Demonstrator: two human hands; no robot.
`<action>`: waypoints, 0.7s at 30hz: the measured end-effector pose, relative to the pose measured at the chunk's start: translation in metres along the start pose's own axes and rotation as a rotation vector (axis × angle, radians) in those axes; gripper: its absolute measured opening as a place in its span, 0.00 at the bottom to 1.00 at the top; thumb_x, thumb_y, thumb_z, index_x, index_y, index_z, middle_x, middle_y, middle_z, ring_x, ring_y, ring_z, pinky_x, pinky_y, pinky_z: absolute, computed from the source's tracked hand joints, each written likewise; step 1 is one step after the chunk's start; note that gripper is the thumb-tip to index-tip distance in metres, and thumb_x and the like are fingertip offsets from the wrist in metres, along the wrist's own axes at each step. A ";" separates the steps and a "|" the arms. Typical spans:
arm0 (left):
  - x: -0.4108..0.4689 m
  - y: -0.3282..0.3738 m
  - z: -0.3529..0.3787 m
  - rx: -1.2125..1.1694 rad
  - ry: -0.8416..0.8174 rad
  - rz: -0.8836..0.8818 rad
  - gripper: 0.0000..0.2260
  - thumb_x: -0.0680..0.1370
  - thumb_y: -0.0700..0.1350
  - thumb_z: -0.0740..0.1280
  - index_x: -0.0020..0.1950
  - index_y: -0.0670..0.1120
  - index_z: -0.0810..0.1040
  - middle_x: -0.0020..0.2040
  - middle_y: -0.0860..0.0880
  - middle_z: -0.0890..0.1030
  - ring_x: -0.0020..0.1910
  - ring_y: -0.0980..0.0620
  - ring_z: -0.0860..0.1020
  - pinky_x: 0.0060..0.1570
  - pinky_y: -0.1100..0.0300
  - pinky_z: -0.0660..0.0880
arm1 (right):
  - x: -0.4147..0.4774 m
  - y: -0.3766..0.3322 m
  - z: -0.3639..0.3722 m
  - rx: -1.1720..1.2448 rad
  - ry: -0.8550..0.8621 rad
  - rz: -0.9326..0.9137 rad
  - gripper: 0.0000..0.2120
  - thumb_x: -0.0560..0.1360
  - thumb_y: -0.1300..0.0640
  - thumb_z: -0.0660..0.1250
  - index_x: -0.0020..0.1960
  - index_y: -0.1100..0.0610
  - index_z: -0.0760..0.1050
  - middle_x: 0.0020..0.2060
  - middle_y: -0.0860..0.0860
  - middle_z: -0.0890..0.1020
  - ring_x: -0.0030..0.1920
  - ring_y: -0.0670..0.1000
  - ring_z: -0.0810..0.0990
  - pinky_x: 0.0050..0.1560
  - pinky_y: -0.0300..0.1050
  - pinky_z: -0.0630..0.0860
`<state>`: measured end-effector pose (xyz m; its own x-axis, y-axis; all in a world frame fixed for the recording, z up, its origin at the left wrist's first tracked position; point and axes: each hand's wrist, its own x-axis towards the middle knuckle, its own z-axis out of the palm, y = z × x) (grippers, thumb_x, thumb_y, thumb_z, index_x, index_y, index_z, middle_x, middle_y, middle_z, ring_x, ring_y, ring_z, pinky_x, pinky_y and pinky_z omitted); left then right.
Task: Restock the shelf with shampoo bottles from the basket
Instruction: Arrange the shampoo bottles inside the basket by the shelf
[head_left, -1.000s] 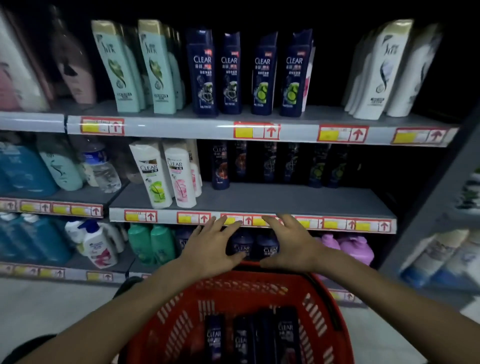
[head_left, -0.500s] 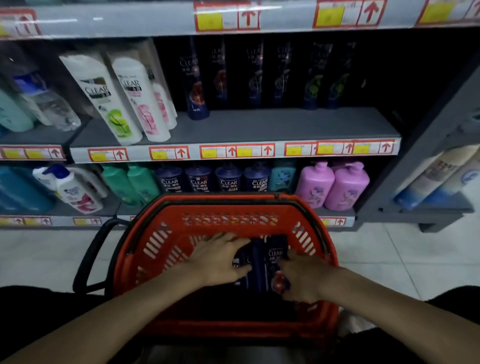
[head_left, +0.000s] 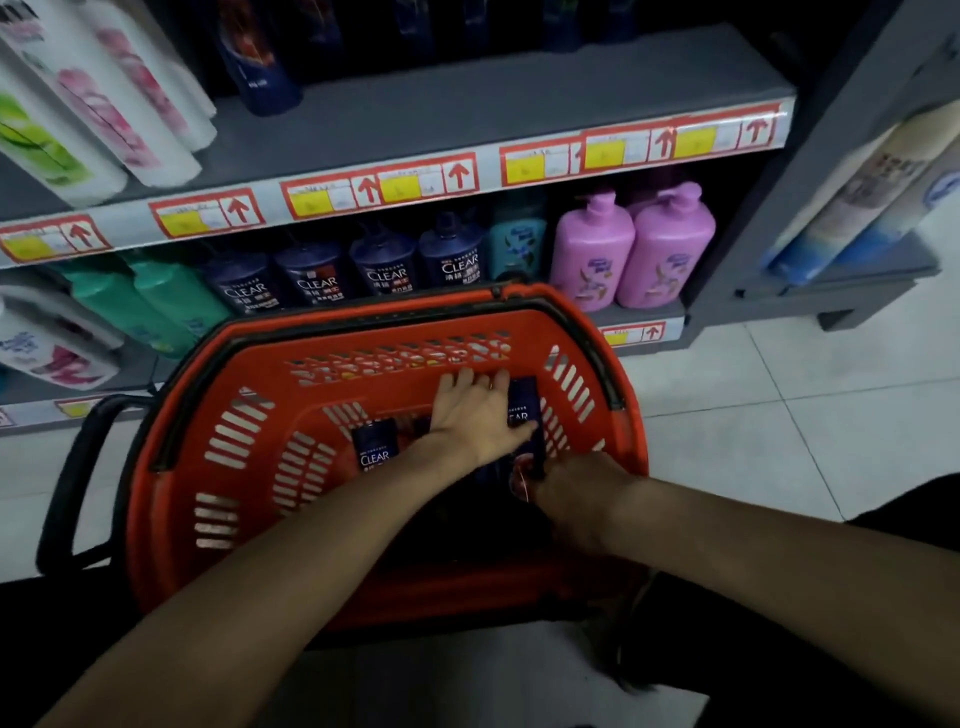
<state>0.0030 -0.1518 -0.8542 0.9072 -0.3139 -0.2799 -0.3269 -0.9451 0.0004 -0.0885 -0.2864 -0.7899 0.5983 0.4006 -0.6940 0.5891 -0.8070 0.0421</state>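
A red basket (head_left: 171, 415) stands on the floor in front of the shelves. It holds dark blue CLEAR shampoo bottles: one lies left of my hands (head_left: 375, 449), another lies along the right side (head_left: 523, 400). My left hand (head_left: 475, 410) rests palm down on the bottles, fingers stretched out, thumb across the right bottle. My right hand (head_left: 576, 493) is closed around the near end of that right bottle. The grey middle shelf (head_left: 467, 104) above has one dark blue bottle (head_left: 260, 67) near its front, with more in shadow behind.
White CLEAR bottles (head_left: 104, 104) lean at the shelf's left. Below stand green bottles (head_left: 171, 301), dark blue CLEAR pump bottles (head_left: 387, 270) and pink pump bottles (head_left: 665, 249). The basket's black handle (head_left: 67, 478) sticks out left. White floor tiles (head_left: 779, 415) lie to the right.
My hands dropped from the shelf edge into the basket. My left hand slid further right over the bottles, and my right hand closed on a bottle's near end. The view tilted down.
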 end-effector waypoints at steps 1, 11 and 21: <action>0.004 0.005 0.003 -0.033 -0.008 -0.028 0.36 0.72 0.73 0.58 0.70 0.49 0.69 0.63 0.47 0.79 0.65 0.42 0.71 0.62 0.46 0.65 | 0.000 0.002 0.000 -0.008 -0.005 -0.004 0.29 0.82 0.54 0.64 0.80 0.58 0.61 0.70 0.60 0.73 0.67 0.63 0.75 0.61 0.59 0.78; 0.024 0.029 0.015 -0.466 0.018 -0.346 0.38 0.63 0.72 0.72 0.64 0.53 0.67 0.57 0.47 0.81 0.61 0.42 0.75 0.67 0.43 0.65 | -0.003 0.012 -0.007 0.004 0.008 -0.023 0.23 0.81 0.58 0.66 0.75 0.56 0.68 0.67 0.59 0.75 0.66 0.61 0.76 0.63 0.57 0.78; -0.004 0.017 -0.017 -0.833 0.135 -0.219 0.36 0.60 0.58 0.84 0.63 0.54 0.74 0.62 0.50 0.70 0.54 0.53 0.73 0.59 0.60 0.72 | -0.001 0.018 -0.007 0.087 0.040 -0.061 0.17 0.80 0.61 0.66 0.68 0.54 0.76 0.61 0.56 0.80 0.60 0.58 0.80 0.56 0.51 0.78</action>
<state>-0.0016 -0.1680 -0.8363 0.9679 -0.0759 -0.2395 0.1104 -0.7276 0.6771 -0.0746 -0.2980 -0.7834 0.5854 0.4657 -0.6637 0.5765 -0.8146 -0.0632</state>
